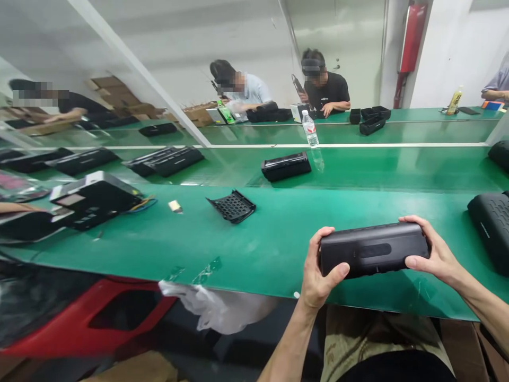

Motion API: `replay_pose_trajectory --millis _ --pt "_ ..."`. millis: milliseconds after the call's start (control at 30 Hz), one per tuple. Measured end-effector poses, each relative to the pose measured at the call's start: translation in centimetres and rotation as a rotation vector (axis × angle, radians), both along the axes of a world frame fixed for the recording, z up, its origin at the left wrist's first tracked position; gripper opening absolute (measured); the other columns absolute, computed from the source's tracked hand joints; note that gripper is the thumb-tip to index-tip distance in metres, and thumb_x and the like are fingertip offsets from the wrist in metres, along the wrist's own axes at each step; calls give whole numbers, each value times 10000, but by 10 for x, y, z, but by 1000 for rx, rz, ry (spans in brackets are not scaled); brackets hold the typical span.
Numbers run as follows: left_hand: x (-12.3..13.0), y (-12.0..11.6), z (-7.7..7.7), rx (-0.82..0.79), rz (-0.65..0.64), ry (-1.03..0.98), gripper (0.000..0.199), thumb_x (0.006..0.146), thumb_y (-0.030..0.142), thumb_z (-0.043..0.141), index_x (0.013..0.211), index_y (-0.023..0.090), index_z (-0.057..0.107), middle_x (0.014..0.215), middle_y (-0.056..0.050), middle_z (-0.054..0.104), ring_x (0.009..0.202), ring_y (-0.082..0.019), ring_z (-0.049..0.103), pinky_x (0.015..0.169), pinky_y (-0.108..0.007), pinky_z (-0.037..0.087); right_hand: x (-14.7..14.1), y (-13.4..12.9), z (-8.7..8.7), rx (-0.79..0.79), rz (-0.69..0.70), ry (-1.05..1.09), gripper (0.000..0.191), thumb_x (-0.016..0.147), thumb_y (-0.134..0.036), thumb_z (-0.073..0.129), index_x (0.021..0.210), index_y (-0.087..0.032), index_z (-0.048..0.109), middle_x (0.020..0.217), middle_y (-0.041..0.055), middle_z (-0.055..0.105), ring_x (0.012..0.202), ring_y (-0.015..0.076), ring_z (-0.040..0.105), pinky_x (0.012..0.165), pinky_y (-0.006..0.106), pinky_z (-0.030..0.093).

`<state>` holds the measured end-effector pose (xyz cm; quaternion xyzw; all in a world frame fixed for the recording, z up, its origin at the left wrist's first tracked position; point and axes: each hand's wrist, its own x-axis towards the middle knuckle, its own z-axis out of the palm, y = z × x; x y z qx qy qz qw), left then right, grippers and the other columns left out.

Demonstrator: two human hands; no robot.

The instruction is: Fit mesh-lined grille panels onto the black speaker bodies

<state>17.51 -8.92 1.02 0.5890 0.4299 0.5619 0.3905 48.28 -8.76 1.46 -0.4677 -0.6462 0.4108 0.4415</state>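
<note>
Between my two hands is a long black plastic casing (pixel 374 249), shaped like a portable speaker, with a rounded slot on the side facing me. My left hand (pixel 320 270) grips its left end, the thumb on the near face and fingers over the top edge. At the right end, my right hand (pixel 431 249) holds it the same way. The casing is over the near edge of the green bench (pixel 278 244); whether it rests on the surface I cannot tell. A curved black grille piece (pixel 234 206) lies to the left of my hands.
Several black casings sit along the bench, one (pixel 286 166) ahead and another (pixel 491 228) at far right. A black-and-white box (pixel 95 199) with wires stands left. A water bottle (pixel 310 129) stands beyond. People work opposite. A plastic bag (pixel 222 307) hangs at the near edge.
</note>
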Motion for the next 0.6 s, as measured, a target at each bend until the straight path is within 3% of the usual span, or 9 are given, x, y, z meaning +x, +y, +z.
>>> replay_pose_trajectory --millis 100,200,267,433,600 --pt "-2 8 -5 -121 -34 25 798 809 647 782 1438 242 507 1391 -119 606 1166 -300 637 1005 -400 511 2 8 0 -99 -20 28 850 781 -671 814 1460 -264 505 1391 131 625 1184 337 639 942 398 562" --pt "-5 14 -5 -248 -215 36 1051 749 696 812 1578 236 358 1502 -157 529 1286 -347 594 1080 -427 479 9 13 -4 -235 -28 58 901 783 -702 783 1497 -244 478 1307 121 642 1145 327 647 948 403 560" --pt "-5 14 -4 -269 -270 37 1117 717 682 841 1597 230 324 1489 -153 530 1294 -349 580 1104 -432 459 12 13 -6 -281 -35 66 899 788 -705 775 1502 -248 476 1313 117 643 1150 323 649 945 389 563" --pt "6 11 -8 -235 -170 -58 1051 670 710 846 1499 199 452 1248 -92 640 1098 -299 620 1031 -418 496 17 11 -3 -317 -61 7 854 813 -726 738 1492 -262 510 1358 122 665 1172 336 675 938 366 586" --pt "1 21 -17 -298 -146 -103 1036 742 779 776 1546 195 483 1403 -143 644 1278 -387 611 1141 -493 462 29 14 -18 -313 21 -137 1106 768 -777 737 1682 -301 337 1576 139 581 1397 399 602 1070 406 562"
